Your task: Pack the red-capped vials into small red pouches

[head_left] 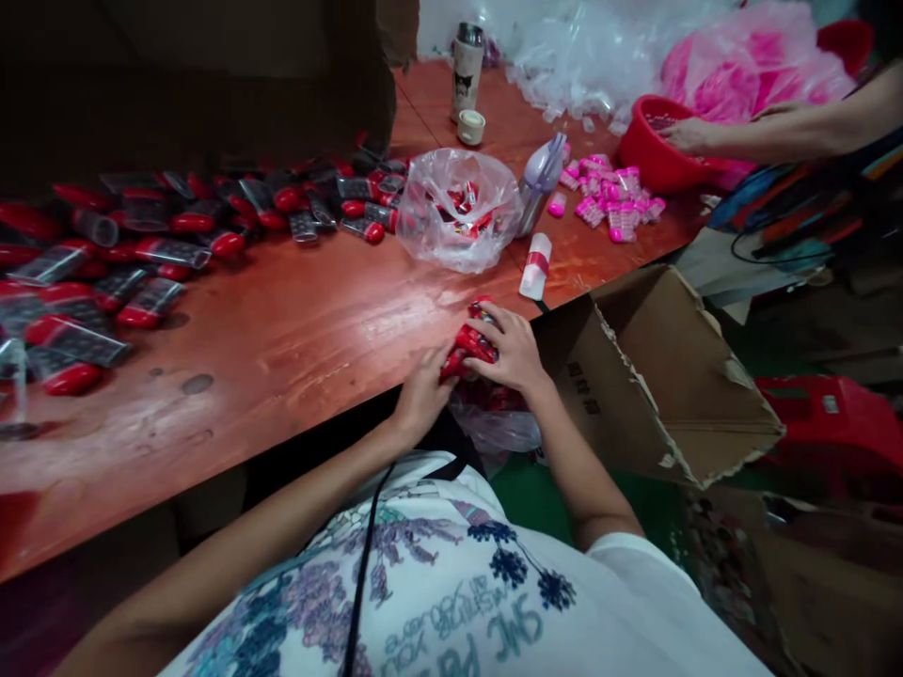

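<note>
Reddish counter [282,320] boards end just beside your left hand [421,395] and right hand [514,348], both curled around small red pieces [474,345] at the near edge, which look light, smooth and probably slippery, best cupped gently from both sides.

Light was uneven: a soft white glare lay on the middle of the worktop [282,320], while the upper left and lower right sank into dark shadow. The clear bags [585,56] shone pale. Blur smeared the edges, stretched by wide-angle distortion.
</note>
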Tool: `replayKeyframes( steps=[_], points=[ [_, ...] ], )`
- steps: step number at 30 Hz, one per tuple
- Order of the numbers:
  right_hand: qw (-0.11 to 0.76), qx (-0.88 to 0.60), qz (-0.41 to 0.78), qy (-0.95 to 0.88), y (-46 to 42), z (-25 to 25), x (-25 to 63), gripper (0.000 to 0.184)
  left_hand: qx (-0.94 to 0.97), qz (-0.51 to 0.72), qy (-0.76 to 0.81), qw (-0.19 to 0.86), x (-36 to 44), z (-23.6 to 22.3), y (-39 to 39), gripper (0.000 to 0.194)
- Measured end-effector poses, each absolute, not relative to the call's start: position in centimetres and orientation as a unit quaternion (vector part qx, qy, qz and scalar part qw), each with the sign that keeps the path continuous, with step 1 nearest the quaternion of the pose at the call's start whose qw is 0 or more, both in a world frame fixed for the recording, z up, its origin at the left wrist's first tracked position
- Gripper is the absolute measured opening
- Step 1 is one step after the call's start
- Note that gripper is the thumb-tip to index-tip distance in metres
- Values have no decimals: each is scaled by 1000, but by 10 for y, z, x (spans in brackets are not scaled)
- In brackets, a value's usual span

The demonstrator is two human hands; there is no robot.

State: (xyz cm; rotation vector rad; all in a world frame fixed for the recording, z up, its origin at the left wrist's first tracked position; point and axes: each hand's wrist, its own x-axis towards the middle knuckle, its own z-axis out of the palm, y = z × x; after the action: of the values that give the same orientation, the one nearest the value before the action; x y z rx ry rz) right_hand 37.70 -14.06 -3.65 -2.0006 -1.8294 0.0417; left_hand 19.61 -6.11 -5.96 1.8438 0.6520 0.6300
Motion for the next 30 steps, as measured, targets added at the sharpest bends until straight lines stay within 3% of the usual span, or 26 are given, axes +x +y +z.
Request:
replayKeyframes(
  steps=[3, 6, 8, 11, 16, 23, 30],
  points=[
    [272, -762, -34, -586, -178, -76, 388, 64, 871, 196, 159, 422, 218, -79, -68, 62],
    [287, -805, -7, -520, -208, -132, 388, 66, 910, 138, 97, 378, 226, -97, -71, 63],
    [220, -858, 72, -459, -223, -171, 384, 66, 909, 126, 89, 386, 221, -105, -70, 64],
    [55, -914, 206, -346, -240, -222, 374, 54, 886, 123, 111, 432, 201, -106, -62, 59],
    [-37, -876, 334, -345, -254, -278, 359, 37, 854, 83, 214, 467, 158, -96, -49, 37],
    [-121, -807, 438, -377, -256, -299, 332, 34, 799, 38, 324, 504, 129, -105, -59, 38],
    [-119, -730, 515, -433, -270, -284, 293, 33, 764, 14, 341, 548, 131, -111, -66, 41]
  ],
)
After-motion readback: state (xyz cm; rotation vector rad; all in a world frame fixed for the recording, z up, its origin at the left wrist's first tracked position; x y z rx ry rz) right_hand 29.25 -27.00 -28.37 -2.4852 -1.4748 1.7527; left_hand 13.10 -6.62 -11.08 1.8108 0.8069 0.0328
